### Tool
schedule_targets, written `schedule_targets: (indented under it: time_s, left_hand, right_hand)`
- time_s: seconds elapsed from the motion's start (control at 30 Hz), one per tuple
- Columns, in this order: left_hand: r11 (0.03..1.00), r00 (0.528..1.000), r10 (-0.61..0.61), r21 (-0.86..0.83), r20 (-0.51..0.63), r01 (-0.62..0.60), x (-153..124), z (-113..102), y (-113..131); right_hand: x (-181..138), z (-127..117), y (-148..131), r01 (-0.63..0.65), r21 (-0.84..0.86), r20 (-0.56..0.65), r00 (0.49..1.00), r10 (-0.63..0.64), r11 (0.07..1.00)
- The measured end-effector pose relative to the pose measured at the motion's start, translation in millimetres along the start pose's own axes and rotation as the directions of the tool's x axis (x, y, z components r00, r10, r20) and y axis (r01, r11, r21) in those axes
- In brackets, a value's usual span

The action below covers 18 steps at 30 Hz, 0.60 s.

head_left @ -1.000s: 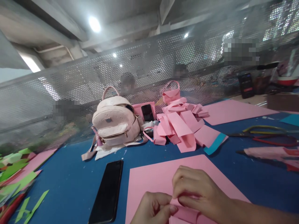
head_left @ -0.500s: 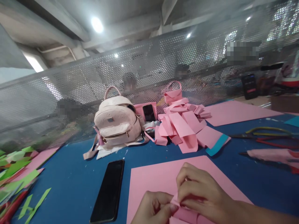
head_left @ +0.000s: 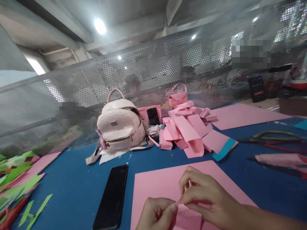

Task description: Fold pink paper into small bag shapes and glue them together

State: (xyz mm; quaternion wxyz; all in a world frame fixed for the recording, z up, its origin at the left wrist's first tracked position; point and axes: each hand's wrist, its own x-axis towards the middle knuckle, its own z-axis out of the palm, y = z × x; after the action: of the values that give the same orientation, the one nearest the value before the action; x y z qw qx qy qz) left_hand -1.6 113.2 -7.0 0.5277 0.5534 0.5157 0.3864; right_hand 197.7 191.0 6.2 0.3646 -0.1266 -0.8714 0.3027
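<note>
Both hands work close together at the bottom of the view on a small folded piece of pink paper. My left hand pinches its upper left edge between thumb and bent forefinger. From the right, my right hand grips the same piece near its top, fingers curled. The folded piece's lower part runs out of the frame, and my right hand covers its right side. Under the hands lies a flat sheet of pink card. A black phone rests just left of that sheet.
A pale pink backpack and a heap of pink paper pieces stand ahead. At right lie scissors, a pink glue gun and pink card. Green scraps cover the left. A perforated metal screen crosses behind the table.
My right hand has shifted slightly left and its fingers have moved along the paper's top edge. More of the folded piece's face shows between the hands.
</note>
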Motion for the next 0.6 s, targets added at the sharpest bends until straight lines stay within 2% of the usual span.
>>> schedule_targets:
  time_s: [0.1,0.23,0.4,0.5,0.6]
  left_hand:
    - [0.998,0.999,-0.002,0.064,-0.047,0.005,-1.5,1.6,5.4]
    - [0.996,0.999,-0.004,0.085,-0.039,0.007,-2.2,2.3,9.9]
    - [0.995,0.998,0.035,0.092,-0.043,-0.031,-0.3,2.2,3.8]
    - [0.993,0.997,0.066,0.099,-0.038,-0.062,0.0,3.8,-1.4]
    - [0.992,0.996,0.070,0.109,-0.047,-0.065,-1.4,7.2,-2.9]
  right_hand:
    - [1.6,-2.0,-4.5,-0.098,0.069,0.036,0.995,0.096,0.993]
    - [4.9,-2.0,-10.0,-0.225,0.130,0.081,0.973,0.216,0.966]
    - [4.4,3.3,-9.5,-0.452,0.138,0.112,0.891,0.439,0.882]
    - [5.5,7.3,-10.6,-0.512,0.160,0.150,0.857,0.492,0.844]
    - [10.0,9.8,-15.8,-0.534,0.208,0.172,0.845,0.506,0.820]
